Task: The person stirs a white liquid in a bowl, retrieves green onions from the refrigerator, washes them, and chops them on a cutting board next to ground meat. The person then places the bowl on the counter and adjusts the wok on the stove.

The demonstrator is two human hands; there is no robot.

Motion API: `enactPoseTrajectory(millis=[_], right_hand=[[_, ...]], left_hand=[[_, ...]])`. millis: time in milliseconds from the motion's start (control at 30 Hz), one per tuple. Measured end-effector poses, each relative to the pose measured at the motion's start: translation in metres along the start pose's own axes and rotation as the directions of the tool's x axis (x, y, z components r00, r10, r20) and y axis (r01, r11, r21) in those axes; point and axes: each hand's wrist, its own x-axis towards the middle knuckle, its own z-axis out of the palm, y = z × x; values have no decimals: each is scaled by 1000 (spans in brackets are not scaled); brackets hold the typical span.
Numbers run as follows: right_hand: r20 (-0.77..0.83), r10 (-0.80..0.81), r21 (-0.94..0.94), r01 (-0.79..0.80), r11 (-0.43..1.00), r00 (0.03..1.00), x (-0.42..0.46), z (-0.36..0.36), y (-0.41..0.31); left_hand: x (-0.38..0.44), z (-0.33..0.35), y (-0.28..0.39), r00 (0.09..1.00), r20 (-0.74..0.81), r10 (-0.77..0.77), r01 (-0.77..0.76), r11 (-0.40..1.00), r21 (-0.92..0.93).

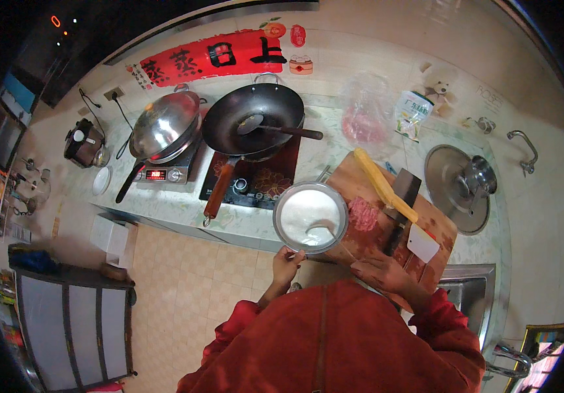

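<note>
A round metal bowl (pixel 278 223) holds white contents (pixel 306 209); I cannot tell whether they are liquid or fine powder. My left hand (pixel 287 267) pinches its near rim. My right hand (pixel 380 272) grips the thin handle of a spoon (pixel 320 229), whose head dips into the white contents. The bowl overlaps the left edge of a wooden cutting board (pixel 441 228). On that board, right of the bowl, lies pink minced meat (pixel 363 214). A cleaver (pixel 407 184) lies under a long yellow piece of food (pixel 378 177), beside a white scraper (pixel 423 244).
A black wok (pixel 223 132) with a ladle (pixel 282 129) sits on an induction cooker (pixel 262 179). Left of it stands a pan under a domed metal lid (pixel 166 125). A plastic bag (pixel 365 118), a seasoning pouch (pixel 412 115), a large lid (pixel 441 191) and a sink (pixel 486 290) line the counter.
</note>
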Motion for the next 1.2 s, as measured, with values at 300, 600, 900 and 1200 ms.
enactPoseTrajectory(millis=[300, 600, 900, 1200], right_hand=[[10, -87, 85, 86, 993, 996, 6, -15, -1], [195, -73, 34, 68, 997, 978, 29, 15, -7], [-134, -205, -189, 179, 966, 970, 52, 64, 22], [-42, -102, -91, 98, 991, 994, 56, 38, 31]], left_hand=[[2, -5, -3, 1000, 9, 8, -8, 999, 45], [2, -2, -7, 999, -30, 23, -23, 1000, 0], [2, -3, -5, 1000, -17, -4, 5, 999, 47], [3, -4, -7, 1000, -26, 18, -16, 998, 55]])
